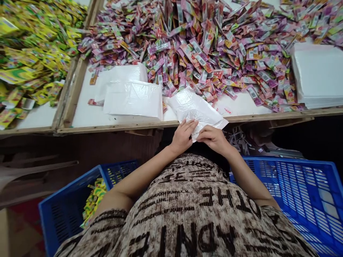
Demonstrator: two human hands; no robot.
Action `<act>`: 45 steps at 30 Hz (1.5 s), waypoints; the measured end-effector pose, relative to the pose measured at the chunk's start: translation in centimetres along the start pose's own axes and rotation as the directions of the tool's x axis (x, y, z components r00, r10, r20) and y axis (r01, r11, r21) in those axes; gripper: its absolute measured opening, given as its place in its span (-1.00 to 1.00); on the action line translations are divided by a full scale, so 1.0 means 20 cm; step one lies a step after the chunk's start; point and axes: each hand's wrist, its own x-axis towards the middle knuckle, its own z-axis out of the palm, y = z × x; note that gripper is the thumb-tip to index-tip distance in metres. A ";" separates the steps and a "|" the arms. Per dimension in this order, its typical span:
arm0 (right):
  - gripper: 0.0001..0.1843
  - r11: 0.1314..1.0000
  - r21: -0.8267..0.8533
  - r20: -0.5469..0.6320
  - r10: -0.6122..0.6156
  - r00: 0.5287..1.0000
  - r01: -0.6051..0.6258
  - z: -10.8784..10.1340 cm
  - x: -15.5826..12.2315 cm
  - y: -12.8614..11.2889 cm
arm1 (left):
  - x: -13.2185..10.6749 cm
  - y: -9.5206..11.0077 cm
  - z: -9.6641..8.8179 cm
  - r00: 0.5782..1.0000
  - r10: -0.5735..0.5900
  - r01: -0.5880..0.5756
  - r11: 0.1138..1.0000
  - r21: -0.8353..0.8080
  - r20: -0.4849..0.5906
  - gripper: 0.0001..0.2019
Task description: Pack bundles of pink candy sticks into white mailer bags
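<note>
A white plastic mailer bag (197,107) lies tilted across the table's front edge, its near end in my hands. My left hand (184,135) rests on the bag's left side, fingers bent over its surface. At the near corner my right hand (213,140) pinches the bag's edge between thumb and fingers. The bag bulges a little; what is inside is hidden. Just left of it sits a stack of flat white bags (133,99). Behind the bag spreads a large heap of small pink and purple packets (187,53).
A second stack of white bags (318,76) stands at the right. Yellow packets (34,53) fill the left section, past a wooden divider (73,89). Below the table are a blue crate (72,194) with yellow packets and another blue crate (300,192) at the right.
</note>
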 end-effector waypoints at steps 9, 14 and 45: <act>-0.77 0.905 0.415 -0.226 0.205 0.952 -0.096 -0.16 -0.16 -0.08 | -0.02 -0.01 0.00 0.991 0.134 -0.134 0.990 0.050 -0.004 -0.53; -0.91 0.934 0.341 -0.428 0.259 0.866 -0.110 -0.22 -0.23 -0.08 | -0.02 -0.03 -0.02 0.986 0.165 -0.166 0.982 0.092 0.012 -0.53; -0.93 0.505 0.389 -0.697 0.709 0.113 -0.770 -0.55 -0.81 0.28 | -0.06 -0.13 -0.10 0.958 0.266 -0.263 0.964 0.047 -0.103 -0.44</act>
